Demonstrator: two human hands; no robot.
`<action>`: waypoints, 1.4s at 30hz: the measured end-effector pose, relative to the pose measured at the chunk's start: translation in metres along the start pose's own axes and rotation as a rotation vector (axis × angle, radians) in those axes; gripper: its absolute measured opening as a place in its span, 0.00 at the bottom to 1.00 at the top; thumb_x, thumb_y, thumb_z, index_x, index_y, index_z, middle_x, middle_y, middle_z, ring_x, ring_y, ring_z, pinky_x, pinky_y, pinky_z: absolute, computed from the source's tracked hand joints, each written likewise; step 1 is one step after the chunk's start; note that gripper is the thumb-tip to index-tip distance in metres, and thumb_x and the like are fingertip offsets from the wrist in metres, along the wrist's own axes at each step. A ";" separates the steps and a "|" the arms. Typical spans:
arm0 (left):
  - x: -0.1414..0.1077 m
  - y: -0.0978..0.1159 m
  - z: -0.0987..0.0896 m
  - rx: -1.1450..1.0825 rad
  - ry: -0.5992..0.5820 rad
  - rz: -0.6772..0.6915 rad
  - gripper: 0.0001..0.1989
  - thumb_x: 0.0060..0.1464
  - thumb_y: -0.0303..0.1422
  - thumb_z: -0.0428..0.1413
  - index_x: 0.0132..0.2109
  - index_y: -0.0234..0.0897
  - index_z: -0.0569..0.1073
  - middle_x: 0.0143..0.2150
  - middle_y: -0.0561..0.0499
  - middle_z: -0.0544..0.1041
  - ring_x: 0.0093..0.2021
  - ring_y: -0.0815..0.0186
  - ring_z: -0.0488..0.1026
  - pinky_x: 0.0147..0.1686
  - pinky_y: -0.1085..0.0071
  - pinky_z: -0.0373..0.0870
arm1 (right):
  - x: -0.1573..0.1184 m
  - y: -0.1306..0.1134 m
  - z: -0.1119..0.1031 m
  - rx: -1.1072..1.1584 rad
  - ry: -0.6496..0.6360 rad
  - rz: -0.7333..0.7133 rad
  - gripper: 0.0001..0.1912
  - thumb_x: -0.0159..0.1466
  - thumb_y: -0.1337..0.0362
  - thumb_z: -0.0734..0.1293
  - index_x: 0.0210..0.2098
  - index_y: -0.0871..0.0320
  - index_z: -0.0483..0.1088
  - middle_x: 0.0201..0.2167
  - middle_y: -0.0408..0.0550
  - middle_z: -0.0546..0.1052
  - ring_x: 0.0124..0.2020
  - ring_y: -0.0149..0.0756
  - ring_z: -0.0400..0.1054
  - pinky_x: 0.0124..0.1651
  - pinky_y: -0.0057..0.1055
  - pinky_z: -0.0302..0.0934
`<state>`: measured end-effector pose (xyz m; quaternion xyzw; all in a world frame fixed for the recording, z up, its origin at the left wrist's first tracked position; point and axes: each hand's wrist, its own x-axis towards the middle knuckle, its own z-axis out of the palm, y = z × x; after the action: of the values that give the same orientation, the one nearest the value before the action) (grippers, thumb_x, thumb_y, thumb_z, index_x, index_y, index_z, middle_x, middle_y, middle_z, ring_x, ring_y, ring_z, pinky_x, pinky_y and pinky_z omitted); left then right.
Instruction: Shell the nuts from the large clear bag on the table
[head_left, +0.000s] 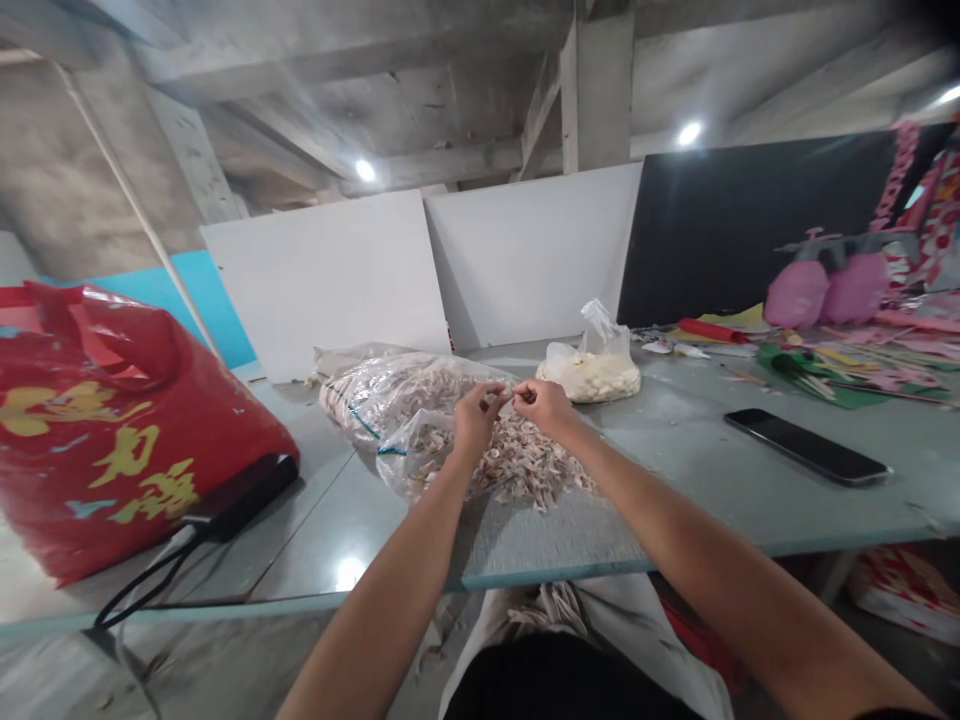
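Note:
My left hand (pixel 474 415) and my right hand (pixel 546 405) are held close together over a loose pile (pixel 536 465) of small beige and pinkish pieces that look like shells. The fingers of both hands are closed in a pinch, fingertips nearly meeting. Whatever lies between them is too small to make out. Behind and left of my left hand, a large clear plastic bag (pixel 397 390) lies on its side, filled with similar pieces. Its mouth opens toward the pile. Beyond my right hand stands a smaller clear bag (pixel 592 372) of cream-coloured pieces.
A grey table (pixel 660 500) carries everything. On the left are a red bag (pixel 127 430) and a black device (pixel 251 495) with cables. At right lie a phone (pixel 806 446), green and pink scraps (pixel 840 380) and pink spray bottles (pixel 796 293). White panels (pixel 532 255) stand behind.

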<state>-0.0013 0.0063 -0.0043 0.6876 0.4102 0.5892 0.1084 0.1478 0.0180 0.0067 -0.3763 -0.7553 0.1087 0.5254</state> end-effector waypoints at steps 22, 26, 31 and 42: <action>0.001 0.004 0.007 -0.315 -0.072 -0.166 0.15 0.47 0.41 0.56 0.38 0.33 0.71 0.27 0.52 0.72 0.19 0.74 0.67 0.20 0.77 0.66 | 0.001 -0.011 -0.007 0.150 0.003 0.002 0.15 0.58 0.61 0.59 0.36 0.60 0.73 0.27 0.46 0.75 0.26 0.32 0.67 0.31 0.27 0.59; 0.003 0.004 0.008 -0.389 -0.062 -0.188 0.19 0.46 0.42 0.56 0.42 0.33 0.71 0.30 0.51 0.74 0.19 0.75 0.67 0.22 0.77 0.68 | 0.005 -0.004 -0.013 0.161 0.074 -0.075 0.14 0.59 0.57 0.59 0.32 0.60 0.72 0.30 0.48 0.75 0.31 0.34 0.67 0.35 0.28 0.60; 0.003 0.007 0.005 -0.326 -0.060 -0.175 0.16 0.45 0.40 0.57 0.38 0.32 0.75 0.20 0.54 0.71 0.19 0.73 0.67 0.22 0.77 0.68 | 0.007 -0.005 -0.016 0.295 0.039 -0.073 0.08 0.55 0.60 0.64 0.30 0.59 0.66 0.28 0.44 0.70 0.29 0.30 0.64 0.33 0.26 0.60; 0.003 0.006 0.004 -0.286 -0.106 -0.106 0.16 0.45 0.42 0.57 0.36 0.33 0.76 0.22 0.54 0.71 0.18 0.75 0.62 0.18 0.77 0.65 | 0.007 -0.006 -0.016 0.328 -0.061 -0.072 0.09 0.53 0.60 0.65 0.28 0.59 0.63 0.27 0.43 0.68 0.30 0.30 0.63 0.33 0.26 0.58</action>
<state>0.0051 0.0061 0.0007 0.6725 0.3519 0.5981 0.2575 0.1578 0.0152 0.0214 -0.2549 -0.7560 0.2230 0.5602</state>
